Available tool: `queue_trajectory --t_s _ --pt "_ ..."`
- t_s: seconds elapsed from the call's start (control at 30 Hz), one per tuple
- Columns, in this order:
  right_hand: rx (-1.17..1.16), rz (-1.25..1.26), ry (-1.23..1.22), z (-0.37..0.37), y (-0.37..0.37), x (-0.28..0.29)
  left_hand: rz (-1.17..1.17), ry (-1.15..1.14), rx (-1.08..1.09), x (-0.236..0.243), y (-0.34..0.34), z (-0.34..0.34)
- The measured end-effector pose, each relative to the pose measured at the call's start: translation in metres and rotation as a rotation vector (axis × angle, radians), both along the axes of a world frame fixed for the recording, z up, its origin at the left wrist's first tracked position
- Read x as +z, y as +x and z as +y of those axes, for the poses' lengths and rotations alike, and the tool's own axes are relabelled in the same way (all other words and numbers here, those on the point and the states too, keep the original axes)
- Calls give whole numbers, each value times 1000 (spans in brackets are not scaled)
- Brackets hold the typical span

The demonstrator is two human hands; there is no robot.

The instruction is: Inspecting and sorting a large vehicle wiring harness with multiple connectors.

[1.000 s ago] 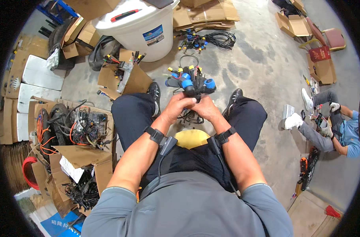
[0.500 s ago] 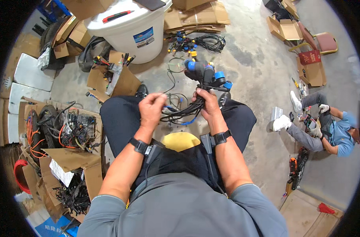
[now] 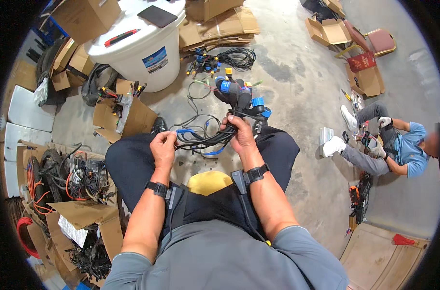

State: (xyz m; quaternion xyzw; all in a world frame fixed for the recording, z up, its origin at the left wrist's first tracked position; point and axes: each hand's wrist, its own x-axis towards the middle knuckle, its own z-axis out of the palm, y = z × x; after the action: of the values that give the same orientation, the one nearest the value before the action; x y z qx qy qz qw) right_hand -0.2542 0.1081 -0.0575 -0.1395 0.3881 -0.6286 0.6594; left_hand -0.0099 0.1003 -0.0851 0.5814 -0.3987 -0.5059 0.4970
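My right hand (image 3: 240, 134) is closed round a bundle of black cables (image 3: 205, 141), held above the floor between my knees. Above that hand, thick dark connectors with blue caps (image 3: 257, 102) and a yellow-tipped end (image 3: 228, 71) stick out of the bundle. At the bundle's left side, my left hand (image 3: 163, 149) pinches with thumb and forefinger beside a blue cable section (image 3: 184, 131); exactly what sits between the fingertips is hard to make out. A loose thin cable (image 3: 193, 99) trails in loops over the floor beyond my hands.
A white tub (image 3: 155, 72) carries a phone (image 3: 157, 16) and a red-black pen-like tool (image 3: 122, 37). Cartons of cables (image 3: 118, 113) stand on the left. More cables (image 3: 237, 58) lie ahead. A yellow seat (image 3: 210, 182) shows between my legs. To the right sits a gloved co-worker (image 3: 398, 145).
My left hand has moved lower and a little away from my right hand. The thin cable that rose to its fingers has dropped into loops. The whole view has shifted slightly.
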Motion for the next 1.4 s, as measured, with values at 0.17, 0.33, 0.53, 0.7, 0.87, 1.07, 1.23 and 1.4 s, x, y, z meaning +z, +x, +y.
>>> queue_trajectory --t_s 0.17,0.33,0.53,0.7,0.87,1.07,1.23,1.4 --pt "18 -18 -39 3 -6 3 -8 45 -10 -1 -2 -3" --pt "75 33 -79 7 -5 4 -22 118 -43 -3 -1 0" --pt "110 19 -72 9 -6 8 -60 126 -51 1 -3 -1" --pt "78 -17 -79 8 -8 14 -45 139 -40 5 -4 -1" --pt "79 -2 -81 7 -10 12 8 231 -65 7 -6 -2" --pt "87 15 -66 8 -9 10 51 172 -107 1 -2 -1" --pt "73 28 -60 8 -7 10 17 115 -122 -8 0 -2" --pt "64 109 -47 8 -4 12 30 54 -159 -14 1 -1"
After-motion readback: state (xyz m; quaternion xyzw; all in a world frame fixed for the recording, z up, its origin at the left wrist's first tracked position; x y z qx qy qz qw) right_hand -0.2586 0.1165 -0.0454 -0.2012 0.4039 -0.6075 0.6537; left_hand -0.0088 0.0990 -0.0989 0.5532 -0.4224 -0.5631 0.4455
